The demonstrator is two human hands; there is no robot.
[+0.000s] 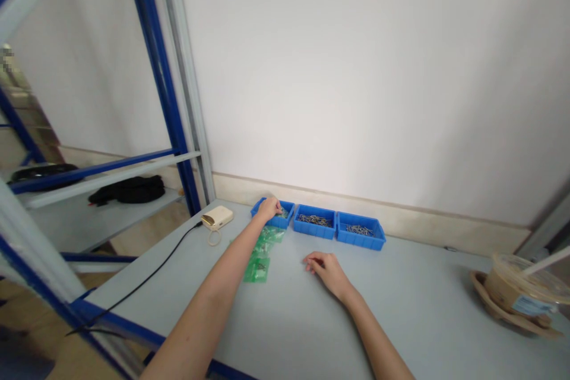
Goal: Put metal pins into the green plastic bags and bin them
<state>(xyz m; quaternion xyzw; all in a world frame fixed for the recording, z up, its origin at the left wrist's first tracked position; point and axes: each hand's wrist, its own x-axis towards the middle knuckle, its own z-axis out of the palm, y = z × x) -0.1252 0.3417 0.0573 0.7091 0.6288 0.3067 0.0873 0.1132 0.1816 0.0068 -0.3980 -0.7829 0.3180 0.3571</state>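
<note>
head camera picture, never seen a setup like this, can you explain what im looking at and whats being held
There is no machine here: these are a person's two bare hands, seen by a camera worn on their head, looking forward and down. It is a single view.

On the pale table stand three blue bins in a row. The left bin has the left hand over it, fingers reaching in. The middle bin and right bin hold small metal pieces. Green bags lie in front of the left bin.

The right hand has loosely curled fingers and nothing visible in them. Whether the left hand grips anything is too small to tell.

Further out are a beige device with a dark cable, and a lidded cup.
</note>
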